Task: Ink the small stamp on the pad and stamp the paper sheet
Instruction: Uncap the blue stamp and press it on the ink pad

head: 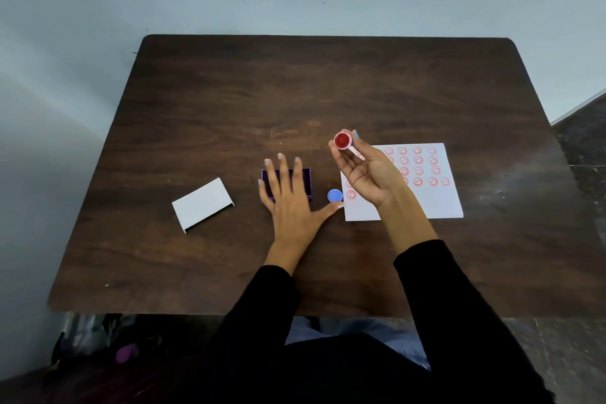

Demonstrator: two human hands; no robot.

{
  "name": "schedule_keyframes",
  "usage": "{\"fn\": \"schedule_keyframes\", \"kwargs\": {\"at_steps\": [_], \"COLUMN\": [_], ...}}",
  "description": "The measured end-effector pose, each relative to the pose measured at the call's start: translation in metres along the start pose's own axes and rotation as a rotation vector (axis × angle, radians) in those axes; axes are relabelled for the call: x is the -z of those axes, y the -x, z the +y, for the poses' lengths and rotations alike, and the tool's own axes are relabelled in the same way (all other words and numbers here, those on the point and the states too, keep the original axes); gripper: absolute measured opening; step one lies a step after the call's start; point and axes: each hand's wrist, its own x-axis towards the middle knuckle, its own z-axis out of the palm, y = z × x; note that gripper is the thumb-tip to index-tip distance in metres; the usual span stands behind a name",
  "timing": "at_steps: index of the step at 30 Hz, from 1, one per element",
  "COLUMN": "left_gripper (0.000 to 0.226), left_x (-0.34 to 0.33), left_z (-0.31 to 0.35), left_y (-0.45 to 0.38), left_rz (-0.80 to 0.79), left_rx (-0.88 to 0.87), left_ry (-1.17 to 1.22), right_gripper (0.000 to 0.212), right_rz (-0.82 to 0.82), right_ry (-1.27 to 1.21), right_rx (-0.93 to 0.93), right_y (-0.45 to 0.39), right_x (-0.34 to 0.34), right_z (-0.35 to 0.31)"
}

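Observation:
My right hand (pixel 367 174) is raised above the left part of the paper sheet (pixel 439 200) and pinches the small round stamp (pixel 342 140) at its fingertips, red face turned up towards me. The white sheet carries several rows of red smiley prints. My left hand (pixel 292 203) lies flat with fingers spread over the purple ink pad (pixel 306 179), covering most of it. Its thumb tip reaches towards a small blue round cap (pixel 334 195) lying between the pad and the sheet.
A white box lid (pixel 202 204) lies to the left of the pad on the dark wooden table (pixel 295 92). The table's near edge runs just in front of my black sleeves. A pale wall stands behind the table.

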Motion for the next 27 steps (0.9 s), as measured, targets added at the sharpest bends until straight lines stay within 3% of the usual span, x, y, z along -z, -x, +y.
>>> {"fn": "schedule_keyframes", "kwargs": {"at_steps": [4,12,18,23,27], "left_gripper": [0.130,0.130,0.129,0.123,0.110], "left_x": [0.009,0.011,0.010,0.012,0.013], "left_z": [-0.019,-0.031,-0.032,-0.032,-0.033], "left_y": [-0.003,0.000,0.001,0.000,0.000], "left_rz": [-0.008,-0.029,-0.021,-0.022,-0.031], "left_rx": [0.178,0.240,0.242,0.226,0.222], "left_ry": [-0.002,-0.085,-0.078,-0.039,-0.025], "right_gripper": [0.007,0.008,0.014,0.018,0.020], "right_rz": [0.014,0.032,0.195,0.060,-0.027], "right_ry": [0.018,0.127,0.938,1.472,1.718], "right_rx": [-0.011,-0.042,0.328,0.579,0.712], "right_y": [-0.002,-0.016,-0.024,-0.026,-0.026], "right_x": [-0.004,-0.007,-0.010,-0.010,-0.007], "right_z": [0.002,0.018,0.048,0.076,0.095]}}
